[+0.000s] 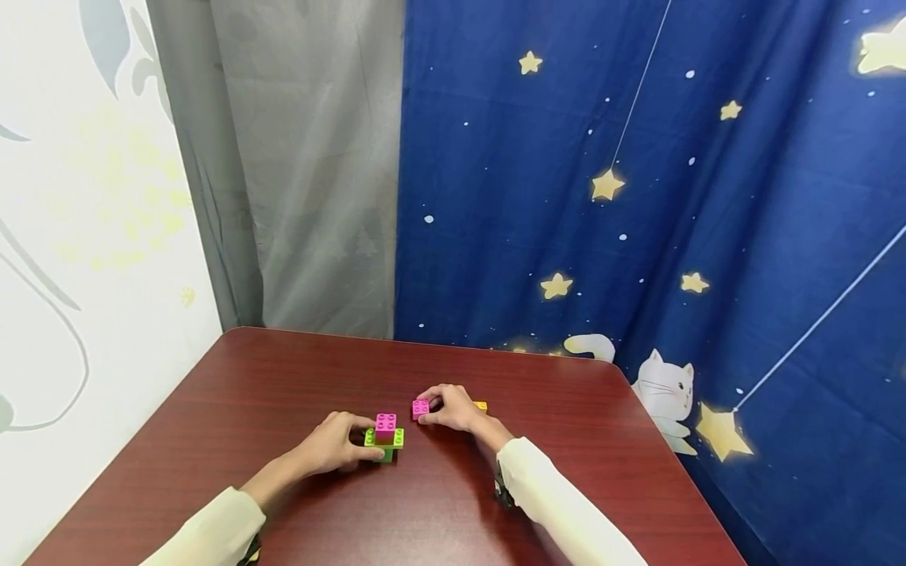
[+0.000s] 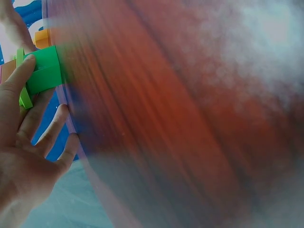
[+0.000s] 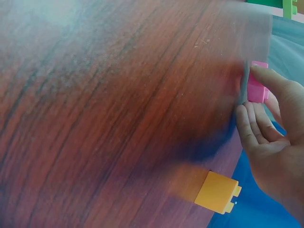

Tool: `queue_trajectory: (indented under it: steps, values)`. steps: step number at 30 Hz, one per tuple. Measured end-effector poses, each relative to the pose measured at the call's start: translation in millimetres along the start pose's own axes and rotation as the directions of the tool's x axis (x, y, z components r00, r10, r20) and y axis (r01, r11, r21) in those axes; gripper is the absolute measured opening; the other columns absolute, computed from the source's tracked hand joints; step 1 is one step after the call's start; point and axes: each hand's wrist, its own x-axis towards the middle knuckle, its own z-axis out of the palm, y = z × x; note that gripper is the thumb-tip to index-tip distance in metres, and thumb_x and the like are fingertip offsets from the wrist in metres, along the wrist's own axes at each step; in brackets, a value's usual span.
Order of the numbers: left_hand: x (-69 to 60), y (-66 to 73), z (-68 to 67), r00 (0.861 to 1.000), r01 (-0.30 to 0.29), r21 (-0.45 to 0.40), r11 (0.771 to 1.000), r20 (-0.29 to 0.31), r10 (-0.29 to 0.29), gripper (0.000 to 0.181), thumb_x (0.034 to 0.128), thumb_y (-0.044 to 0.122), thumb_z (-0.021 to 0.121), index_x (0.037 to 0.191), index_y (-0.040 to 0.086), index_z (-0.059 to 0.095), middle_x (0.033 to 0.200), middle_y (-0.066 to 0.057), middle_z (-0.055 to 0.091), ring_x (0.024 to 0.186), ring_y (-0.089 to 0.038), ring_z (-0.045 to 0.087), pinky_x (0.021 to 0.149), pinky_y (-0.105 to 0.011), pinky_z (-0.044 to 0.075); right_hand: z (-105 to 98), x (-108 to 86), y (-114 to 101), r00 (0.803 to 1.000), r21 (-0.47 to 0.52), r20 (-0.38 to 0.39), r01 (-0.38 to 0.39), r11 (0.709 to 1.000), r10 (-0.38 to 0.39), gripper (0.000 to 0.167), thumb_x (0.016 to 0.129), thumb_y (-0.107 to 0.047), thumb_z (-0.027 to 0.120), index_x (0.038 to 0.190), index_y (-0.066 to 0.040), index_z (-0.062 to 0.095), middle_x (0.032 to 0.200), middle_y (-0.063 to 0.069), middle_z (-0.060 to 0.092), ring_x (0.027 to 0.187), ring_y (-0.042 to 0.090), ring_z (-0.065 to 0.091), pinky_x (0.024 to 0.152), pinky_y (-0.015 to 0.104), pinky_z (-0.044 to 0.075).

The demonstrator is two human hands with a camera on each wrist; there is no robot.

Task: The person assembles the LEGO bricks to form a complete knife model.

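My left hand (image 1: 333, 446) grips a small stack of toy building bricks between thumb and fingers. The stack has a pink brick (image 1: 385, 425) on top, a lime-green piece (image 1: 399, 439) with studs at both ends, and a green brick (image 2: 45, 70) at the bottom. An orange-brown layer (image 2: 8, 70) shows between pink and lime in the left wrist view. To the right, my right hand (image 1: 453, 408) pinches another pink brick (image 3: 258, 81) at the table surface, studs up. A yellow-orange brick (image 3: 217, 192) stands beside that hand, mostly hidden behind it in the head view.
Both hands work over a dark red-brown wooden table (image 1: 318, 369) with rounded far corners. Behind its far edge hang a grey curtain (image 1: 318, 196) and a blue curtain (image 1: 495, 196) with stars. A white patterned wall (image 1: 92, 236) borders the left side.
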Motion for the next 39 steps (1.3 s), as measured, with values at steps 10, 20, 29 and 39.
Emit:
queue_trajectory:
  steps: [10,20,29,39]
  values:
    - [1.1,-1.5,-0.1,1.0,-0.003,-0.008,1.0,0.007,0.003,0.043,0.0837,0.043,0.087,0.11,0.011,0.077,0.093,0.006,0.074,0.083,-0.018,0.066,0.072,-0.026,0.051,-9,-4.0,-8,0.999,0.089,-0.005,0.046,0.995,-0.045,0.037,0.083,-0.015,0.09,0.117,-0.011,0.077,0.096,0.003,0.076,0.092,0.022,0.074,0.075,0.019,0.054]
    - [0.6,-2.5,1.0,1.0,-0.016,-0.002,1.0,-0.003,0.016,0.037,0.0838,0.042,0.087,0.107,0.014,0.078,0.09,0.012,0.072,0.079,-0.007,0.063,0.071,-0.024,0.051,-21,-11.3,-23,0.993,0.125,0.007,0.115,0.985,-0.117,0.037,0.083,-0.012,0.089,0.118,-0.009,0.076,0.095,0.005,0.075,0.091,0.029,0.074,0.074,0.017,0.055]
    - [0.9,-2.6,1.3,1.0,-0.02,-0.003,1.0,0.005,0.02,0.039,0.0839,0.044,0.087,0.107,0.014,0.077,0.09,0.011,0.072,0.078,-0.006,0.062,0.07,-0.024,0.051,-29,-15.7,-36,0.989,0.132,0.01,0.144,0.981,-0.146,0.037,0.085,-0.018,0.089,0.119,-0.013,0.076,0.098,0.001,0.075,0.092,0.026,0.074,0.081,0.033,0.06]
    - [1.0,-1.7,0.9,1.0,-0.014,-0.01,1.0,0.008,0.014,0.04,0.0838,0.045,0.087,0.109,0.014,0.077,0.091,0.011,0.072,0.079,-0.008,0.063,0.071,-0.025,0.052,-32,-18.5,-48,0.987,0.136,0.007,0.156,0.978,-0.159,0.036,0.086,-0.019,0.088,0.119,-0.012,0.075,0.099,0.002,0.075,0.092,0.027,0.074,0.082,0.036,0.06]
